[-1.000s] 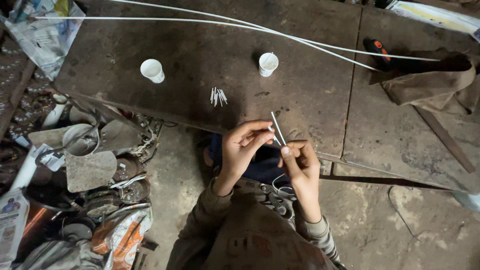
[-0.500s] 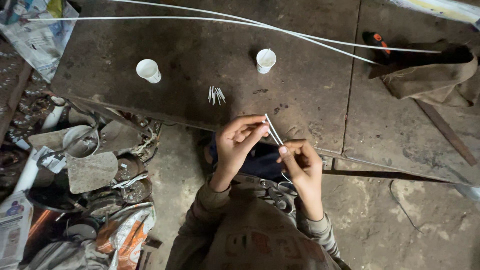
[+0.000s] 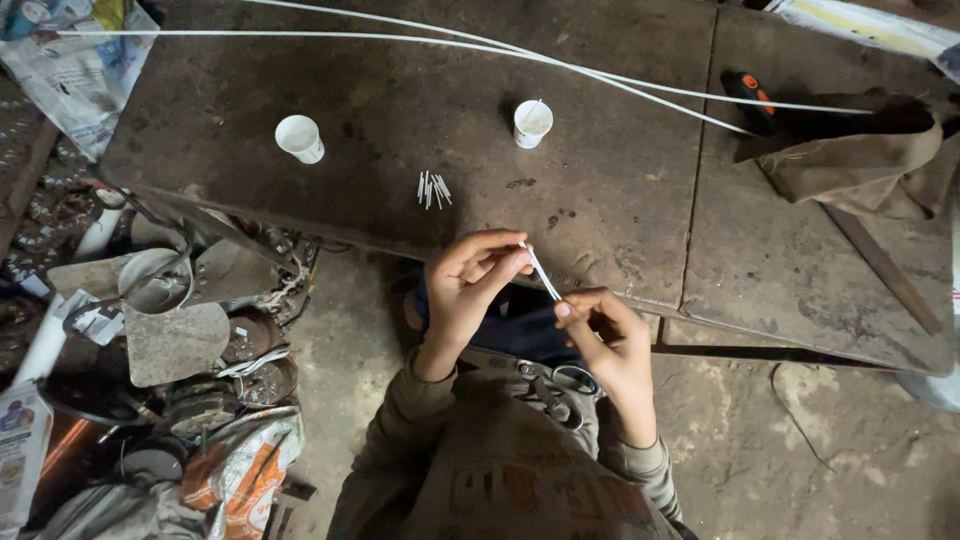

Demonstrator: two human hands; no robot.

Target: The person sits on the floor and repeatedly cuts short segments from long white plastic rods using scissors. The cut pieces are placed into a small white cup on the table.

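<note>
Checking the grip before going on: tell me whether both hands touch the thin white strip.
Touching. The head view shows the left hand pinching the strip at its upper end and the right hand pinching its lower end, above the table edge.

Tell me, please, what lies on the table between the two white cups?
In the head view, a small cluster of short white sticks lies between the left cup and right cup, slightly nearer the person.

Dark worn table [image 3: 250, 110], crack line at 3 o'clock side. White cup [image 3: 300, 138] at 10 o'clock. Second white cup [image 3: 531, 122] near 12. Little white sticks [image 3: 432, 188] in middle. Long white wires [image 3: 400, 38] at top. Brown cloth [image 3: 850, 165] at 2 o'clock.
</note>
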